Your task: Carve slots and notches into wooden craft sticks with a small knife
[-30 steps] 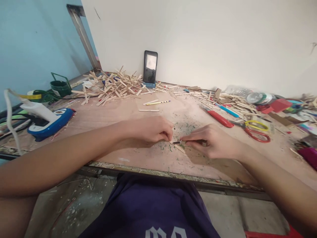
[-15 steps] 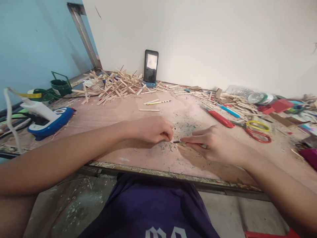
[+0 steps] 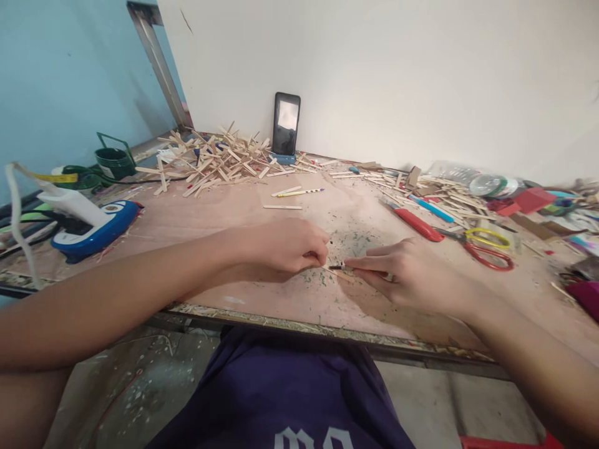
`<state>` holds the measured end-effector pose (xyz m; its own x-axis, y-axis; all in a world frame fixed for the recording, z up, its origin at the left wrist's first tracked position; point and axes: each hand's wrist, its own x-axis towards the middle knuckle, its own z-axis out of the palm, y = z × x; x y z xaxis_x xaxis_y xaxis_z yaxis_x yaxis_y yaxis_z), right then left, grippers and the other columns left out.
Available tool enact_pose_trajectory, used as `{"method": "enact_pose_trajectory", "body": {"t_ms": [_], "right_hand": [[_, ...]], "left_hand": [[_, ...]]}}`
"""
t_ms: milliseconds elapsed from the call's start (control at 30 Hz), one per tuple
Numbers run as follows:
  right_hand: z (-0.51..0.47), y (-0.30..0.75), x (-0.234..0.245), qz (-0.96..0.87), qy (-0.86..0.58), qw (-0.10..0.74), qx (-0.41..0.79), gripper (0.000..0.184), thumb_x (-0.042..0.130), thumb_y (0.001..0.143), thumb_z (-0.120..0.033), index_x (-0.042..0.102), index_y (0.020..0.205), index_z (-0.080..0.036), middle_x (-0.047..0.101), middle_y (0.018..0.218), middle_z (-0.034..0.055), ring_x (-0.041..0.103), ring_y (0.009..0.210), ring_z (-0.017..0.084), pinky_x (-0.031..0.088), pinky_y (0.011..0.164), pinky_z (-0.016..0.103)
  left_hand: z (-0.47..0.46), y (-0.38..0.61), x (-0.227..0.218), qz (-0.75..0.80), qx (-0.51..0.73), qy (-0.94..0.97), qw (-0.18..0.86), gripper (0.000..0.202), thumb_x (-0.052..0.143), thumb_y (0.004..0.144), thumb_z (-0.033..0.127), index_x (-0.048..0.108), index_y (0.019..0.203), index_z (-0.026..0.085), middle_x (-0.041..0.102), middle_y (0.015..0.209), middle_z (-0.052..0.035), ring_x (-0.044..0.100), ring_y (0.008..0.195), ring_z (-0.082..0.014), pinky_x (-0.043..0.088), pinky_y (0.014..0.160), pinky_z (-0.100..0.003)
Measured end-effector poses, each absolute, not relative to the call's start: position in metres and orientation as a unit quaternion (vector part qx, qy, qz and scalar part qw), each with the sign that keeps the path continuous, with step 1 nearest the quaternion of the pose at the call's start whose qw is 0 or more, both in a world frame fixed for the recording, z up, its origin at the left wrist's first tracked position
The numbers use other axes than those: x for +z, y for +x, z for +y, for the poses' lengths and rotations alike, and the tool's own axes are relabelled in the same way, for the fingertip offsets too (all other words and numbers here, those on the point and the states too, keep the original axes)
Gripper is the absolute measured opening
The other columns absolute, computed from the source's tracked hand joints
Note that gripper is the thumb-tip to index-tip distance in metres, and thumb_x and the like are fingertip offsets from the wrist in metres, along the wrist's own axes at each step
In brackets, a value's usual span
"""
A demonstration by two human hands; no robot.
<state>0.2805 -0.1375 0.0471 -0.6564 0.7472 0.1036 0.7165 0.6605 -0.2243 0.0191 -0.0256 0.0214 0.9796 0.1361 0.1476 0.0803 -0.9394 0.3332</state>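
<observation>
My left hand (image 3: 304, 246) is closed in a pinch above the tabletop. A thin wooden craft stick (image 3: 331, 272) pokes out from its fingertips, most of it hidden. Just to the right, my right hand (image 3: 397, 268) grips a slim tool with a short dark tip (image 3: 336, 267), which looks like a small blade. That tip points left and lies close to the stick; whether they touch I cannot tell. Green and dark shavings (image 3: 322, 279) are scattered on the board around both hands.
Behind the hands lie a yellow pencil (image 3: 302, 193) and a loose craft stick (image 3: 282, 207). A phone (image 3: 286, 125) stands against the wall by a heap of sticks (image 3: 229, 156). To the right are a red-handled cutter (image 3: 418, 224) and scissors (image 3: 489, 255); at left, a blue power strip (image 3: 100, 231).
My right hand has shifted slightly right, so the tool's dark tip sits a little farther from my left fingers. The left hand has hardly moved.
</observation>
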Motion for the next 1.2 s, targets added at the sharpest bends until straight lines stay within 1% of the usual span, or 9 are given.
{"method": "enact_pose_trajectory", "body": {"t_ms": [167,300,433,533,667,900,1033,1100,1200], "right_hand": [[-0.139,0.278,0.048,-0.910,-0.402,0.082,0.060,0.033,0.055,0.110,-0.024,0.088,0.107,-0.022,0.084,0.088,0.0102,0.071,0.067,0.018,0.039,0.063,0.030],[-0.145,0.273,0.057,-0.911,-0.410,0.052,0.001,0.036,0.053,0.109,-0.023,0.087,0.098,-0.021,0.080,0.078,0.0083,0.061,0.057,0.016,0.032,0.058,0.031],[-0.151,0.269,0.064,-0.910,-0.412,0.024,-0.050,0.032,0.056,0.108,-0.022,0.087,0.111,-0.023,0.079,0.078,0.0056,0.055,0.054,0.015,0.024,0.057,0.033],[-0.152,0.269,0.065,-0.909,-0.412,0.014,-0.058,0.033,0.056,0.108,-0.022,0.087,0.118,-0.024,0.079,0.080,0.0042,0.054,0.054,0.014,0.022,0.057,0.034],[-0.153,0.269,0.064,-0.908,-0.410,0.003,-0.083,0.033,0.055,0.109,-0.025,0.087,0.119,-0.023,0.077,0.077,0.0038,0.054,0.055,0.014,0.020,0.056,0.034],[-0.157,0.266,0.064,-0.899,-0.428,-0.002,-0.097,0.033,0.054,0.113,-0.029,0.086,0.120,-0.026,0.079,0.081,0.0020,0.052,0.057,0.012,0.017,0.060,0.033],[-0.156,0.269,0.057,-0.908,-0.398,0.018,-0.129,0.037,0.050,0.114,-0.028,0.086,0.112,-0.022,0.074,0.071,0.0008,0.048,0.054,0.012,0.014,0.060,0.035],[-0.155,0.270,0.055,-0.909,-0.392,0.013,-0.141,0.037,0.050,0.114,-0.026,0.086,0.108,-0.021,0.073,0.071,0.0004,0.048,0.053,0.013,0.013,0.059,0.036],[-0.156,0.270,0.057,-0.909,-0.388,0.020,-0.154,0.036,0.050,0.114,-0.025,0.086,0.112,-0.022,0.073,0.071,0.0000,0.049,0.053,0.013,0.012,0.058,0.036]], "left_hand": [[-0.028,0.017,0.026,0.039,0.053,0.993,0.102,0.027,0.060,0.100,0.011,0.084,0.093,0.021,0.072,0.088,-0.0057,0.064,0.081,-0.0192,0.043,0.073,-0.034],[-0.028,0.017,0.026,0.038,0.043,0.994,0.092,0.027,0.060,0.099,0.011,0.084,0.096,0.022,0.071,0.089,-0.0055,0.063,0.080,-0.0197,0.043,0.073,-0.035],[-0.028,0.017,0.026,0.034,0.047,0.994,0.088,0.027,0.059,0.100,0.012,0.083,0.093,0.020,0.072,0.090,-0.0059,0.063,0.081,-0.0201,0.043,0.074,-0.036],[-0.028,0.018,0.024,0.029,0.052,0.995,0.083,0.026,0.060,0.100,0.011,0.080,0.087,0.020,0.071,0.088,-0.0053,0.062,0.079,-0.0191,0.042,0.073,-0.036],[-0.028,0.018,0.023,0.024,0.060,0.994,0.087,0.025,0.061,0.100,0.011,0.079,0.085,0.020,0.070,0.086,-0.0047,0.062,0.078,-0.0186,0.041,0.072,-0.035],[-0.029,0.017,0.028,0.038,0.046,0.993,0.104,0.027,0.060,0.104,0.012,0.082,0.090,0.019,0.071,0.088,-0.0046,0.063,0.081,-0.0180,0.043,0.074,-0.033],[-0.029,0.018,0.027,0.047,0.041,0.991,0.118,0.027,0.060,0.104,0.013,0.084,0.093,0.020,0.071,0.089,-0.0043,0.065,0.084,-0.0182,0.044,0.075,-0.033],[-0.028,0.018,0.026,0.050,0.043,0.991,0.120,0.027,0.060,0.104,0.014,0.084,0.093,0.020,0.071,0.089,-0.0042,0.065,0.084,-0.0182,0.044,0.075,-0.032],[-0.028,0.017,0.025,0.048,0.046,0.990,0.121,0.028,0.059,0.104,0.014,0.083,0.092,0.021,0.072,0.089,-0.0044,0.064,0.082,-0.0177,0.043,0.074,-0.032]]}}
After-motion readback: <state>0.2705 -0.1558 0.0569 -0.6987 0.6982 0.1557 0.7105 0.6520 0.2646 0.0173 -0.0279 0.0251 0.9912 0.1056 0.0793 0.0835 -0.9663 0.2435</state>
